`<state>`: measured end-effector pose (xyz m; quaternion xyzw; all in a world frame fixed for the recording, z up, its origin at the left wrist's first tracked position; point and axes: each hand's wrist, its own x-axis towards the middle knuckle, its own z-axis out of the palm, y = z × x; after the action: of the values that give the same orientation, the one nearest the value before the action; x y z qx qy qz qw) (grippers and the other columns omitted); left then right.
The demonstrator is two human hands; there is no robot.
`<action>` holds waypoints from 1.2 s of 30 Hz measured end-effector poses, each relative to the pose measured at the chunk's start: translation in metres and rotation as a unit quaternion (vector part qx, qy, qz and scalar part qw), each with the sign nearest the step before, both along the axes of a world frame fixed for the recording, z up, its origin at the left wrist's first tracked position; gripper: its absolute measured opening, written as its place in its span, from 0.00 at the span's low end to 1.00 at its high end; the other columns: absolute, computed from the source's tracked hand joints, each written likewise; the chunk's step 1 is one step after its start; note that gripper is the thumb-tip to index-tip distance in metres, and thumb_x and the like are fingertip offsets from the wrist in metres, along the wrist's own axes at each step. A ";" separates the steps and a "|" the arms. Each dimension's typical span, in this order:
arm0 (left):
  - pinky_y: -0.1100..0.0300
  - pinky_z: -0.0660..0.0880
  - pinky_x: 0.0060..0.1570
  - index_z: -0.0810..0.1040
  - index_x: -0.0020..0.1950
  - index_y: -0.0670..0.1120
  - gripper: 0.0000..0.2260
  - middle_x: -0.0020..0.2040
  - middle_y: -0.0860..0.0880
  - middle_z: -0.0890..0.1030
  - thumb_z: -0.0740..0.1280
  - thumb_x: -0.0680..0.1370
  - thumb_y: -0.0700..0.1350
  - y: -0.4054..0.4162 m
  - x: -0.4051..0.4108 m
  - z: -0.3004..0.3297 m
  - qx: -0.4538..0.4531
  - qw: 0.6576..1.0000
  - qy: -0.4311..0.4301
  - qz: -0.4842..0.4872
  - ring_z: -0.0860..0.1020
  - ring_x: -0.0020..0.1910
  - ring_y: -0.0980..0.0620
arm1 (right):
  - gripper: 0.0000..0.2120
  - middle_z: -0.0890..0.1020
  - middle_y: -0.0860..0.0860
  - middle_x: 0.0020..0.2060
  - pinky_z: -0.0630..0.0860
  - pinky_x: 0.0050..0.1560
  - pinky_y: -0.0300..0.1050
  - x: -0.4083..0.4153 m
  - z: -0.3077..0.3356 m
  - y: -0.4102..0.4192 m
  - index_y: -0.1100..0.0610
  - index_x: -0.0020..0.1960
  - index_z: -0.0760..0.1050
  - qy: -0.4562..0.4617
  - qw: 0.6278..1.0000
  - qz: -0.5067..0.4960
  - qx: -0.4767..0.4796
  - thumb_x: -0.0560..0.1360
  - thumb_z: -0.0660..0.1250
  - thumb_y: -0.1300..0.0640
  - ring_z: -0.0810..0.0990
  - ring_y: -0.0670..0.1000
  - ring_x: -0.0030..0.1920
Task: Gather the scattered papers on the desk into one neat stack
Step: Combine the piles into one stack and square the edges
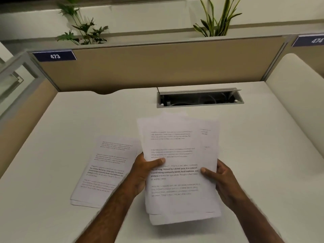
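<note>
A bundle of printed white papers (178,148) is held up over the middle of the white desk (263,155), its sheets fanned out of line at top and bottom. My left hand (142,171) grips its left edge, thumb on the front sheet. My right hand (221,179) grips the right edge, thumb also on the front. More printed sheets (105,171) lie flat on the desk to the left, slightly skewed, just beyond my left wrist.
An open cable tray (199,99) is sunk into the desk behind the held papers. A tan partition (157,67) with a "473" label closes the back. A glass side panel (15,79) stands at left; plants sit behind the partition.
</note>
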<state>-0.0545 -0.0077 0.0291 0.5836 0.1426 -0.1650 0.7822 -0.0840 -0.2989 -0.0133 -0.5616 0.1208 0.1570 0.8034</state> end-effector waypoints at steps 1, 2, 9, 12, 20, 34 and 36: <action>0.39 0.83 0.56 0.81 0.66 0.40 0.21 0.60 0.38 0.87 0.78 0.73 0.36 0.003 0.000 -0.004 0.001 1.000 0.013 0.004 0.86 0.57 0.35 | 0.27 0.86 0.60 0.66 0.84 0.62 0.66 0.000 -0.003 0.004 0.55 0.72 0.79 0.025 0.999 0.018 0.010 0.74 0.80 0.58 0.86 0.66 0.64; 0.39 0.83 0.57 0.81 0.66 0.41 0.20 0.60 0.40 0.87 0.77 0.74 0.35 0.006 0.000 -0.008 0.003 1.000 0.024 0.006 0.86 0.57 0.36 | 0.27 0.86 0.60 0.67 0.82 0.65 0.70 -0.001 -0.007 0.009 0.56 0.73 0.78 0.047 0.998 0.043 0.011 0.75 0.79 0.58 0.86 0.66 0.65; 0.59 0.84 0.40 0.84 0.57 0.49 0.08 0.52 0.48 0.89 0.73 0.80 0.50 0.036 0.007 -0.030 0.212 0.974 0.017 0.081 0.88 0.48 0.49 | 0.19 0.90 0.53 0.60 0.88 0.51 0.53 -0.001 -0.032 0.042 0.53 0.71 0.78 0.108 0.987 0.091 -0.070 0.82 0.68 0.66 0.90 0.59 0.58; 0.49 0.85 0.47 0.84 0.56 0.47 0.09 0.50 0.47 0.87 0.73 0.80 0.50 0.074 0.012 -0.038 0.361 0.915 0.017 0.181 0.86 0.48 0.46 | 0.20 0.90 0.54 0.60 0.88 0.51 0.53 0.004 -0.042 0.046 0.54 0.71 0.78 0.111 0.988 0.072 -0.080 0.82 0.67 0.67 0.90 0.60 0.57; 0.41 0.72 0.64 0.76 0.71 0.39 0.36 0.67 0.33 0.76 0.78 0.72 0.60 0.186 0.005 -0.046 0.606 0.766 0.176 0.124 0.71 0.68 0.32 | 0.20 0.90 0.53 0.58 0.89 0.45 0.52 0.015 -0.053 0.051 0.50 0.71 0.77 0.124 0.987 0.040 -0.098 0.81 0.69 0.65 0.91 0.59 0.54; 0.53 0.80 0.43 0.83 0.44 0.38 0.19 0.49 0.37 0.88 0.86 0.65 0.47 0.225 -0.001 -0.053 0.420 0.866 0.232 0.140 0.85 0.40 0.42 | 0.19 0.91 0.53 0.57 0.88 0.45 0.53 0.020 -0.049 0.057 0.51 0.71 0.77 0.131 0.984 0.042 -0.114 0.83 0.70 0.64 0.92 0.58 0.53; 0.47 0.83 0.47 0.83 0.43 0.39 0.13 0.48 0.37 0.88 0.83 0.69 0.44 0.225 -0.006 -0.052 0.405 0.874 0.210 0.165 0.86 0.41 0.40 | 0.19 0.91 0.54 0.58 0.88 0.46 0.54 0.020 -0.049 0.058 0.52 0.71 0.77 0.130 0.984 0.042 -0.114 0.83 0.70 0.64 0.91 0.59 0.54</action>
<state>-0.0600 0.2175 -0.0230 0.7691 0.4519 -0.0798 0.4449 -0.0643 -0.2412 -0.0620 -0.6289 0.2179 0.2473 0.7042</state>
